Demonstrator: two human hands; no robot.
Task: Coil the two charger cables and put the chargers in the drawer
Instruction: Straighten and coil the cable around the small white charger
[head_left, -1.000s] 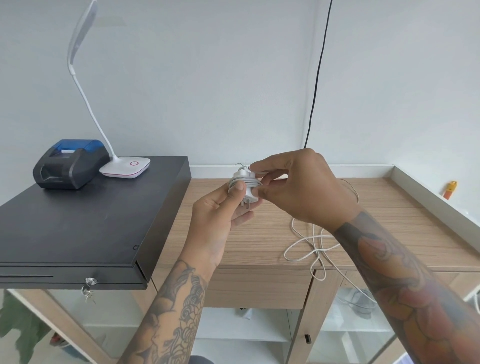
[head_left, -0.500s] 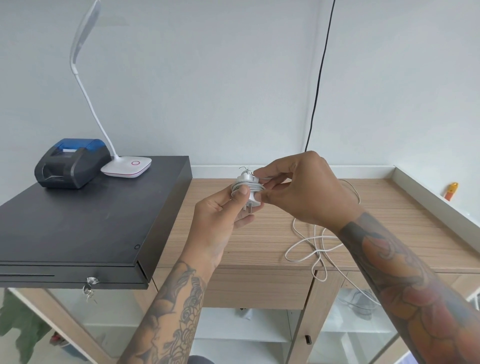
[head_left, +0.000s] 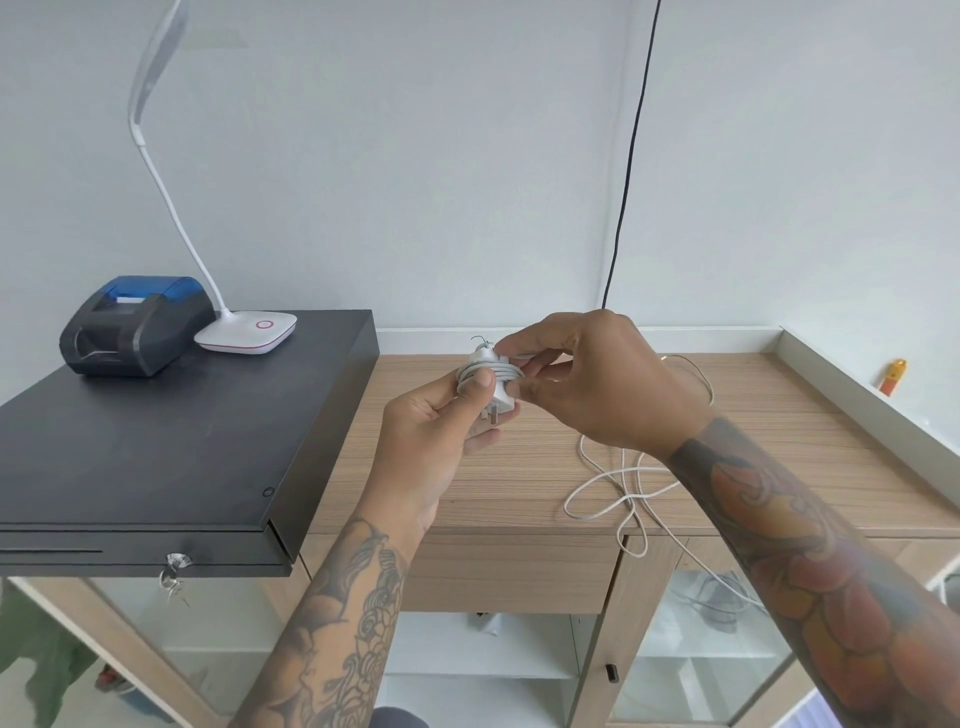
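A white charger (head_left: 500, 400), prongs down, has its cable wound around its body (head_left: 470, 371). My left hand (head_left: 441, 431) grips it from below, thumb pressed on the coil. My right hand (head_left: 582, 379) pinches the cable at the charger's right side. A second white cable (head_left: 618, 491) lies in loose loops on the wooden counter (head_left: 805, 452) under my right forearm, one loop hanging over the front edge. The wooden drawer (head_left: 514, 571) below the counter front is shut. The second charger's plug is hidden.
A black cash drawer box (head_left: 156, 447) stands at the left with a black-and-blue receipt printer (head_left: 132, 325) and a white desk lamp (head_left: 247, 332) on top. A black wire (head_left: 626, 156) hangs down the wall. An orange object (head_left: 893, 375) lies on the right ledge.
My right hand's fingers have shifted slightly around the charger, working the cable on its right side. The charger stays in my left hand at about the same spot.
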